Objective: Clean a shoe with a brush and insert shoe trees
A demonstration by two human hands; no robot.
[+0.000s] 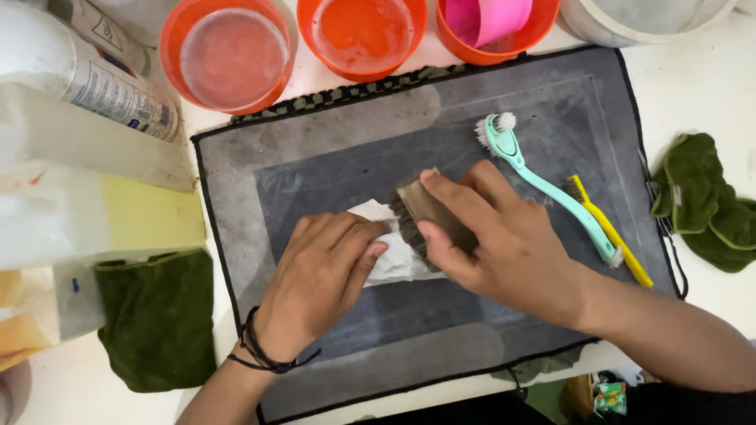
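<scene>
Brush on white item, scrubbing under way

Fingers of the right hand [504, 236] close round a wooden brush [421, 216], bristles pressed to a white item [390, 264] mid-mat. Left hand [319, 279] lies flat, pinning it, gripping nothing. Item looks partly scrubbed; how clean, I cannot tell. Two toothbrushes [551, 189] crowd the right; grey mat [315, 142] lies barer above, bowls [228, 55] beyond.

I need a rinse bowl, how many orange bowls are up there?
3, along the top edge: left bowl, middle bowl, right bowl holding a pink cup. All are cut off by the frame.
</scene>
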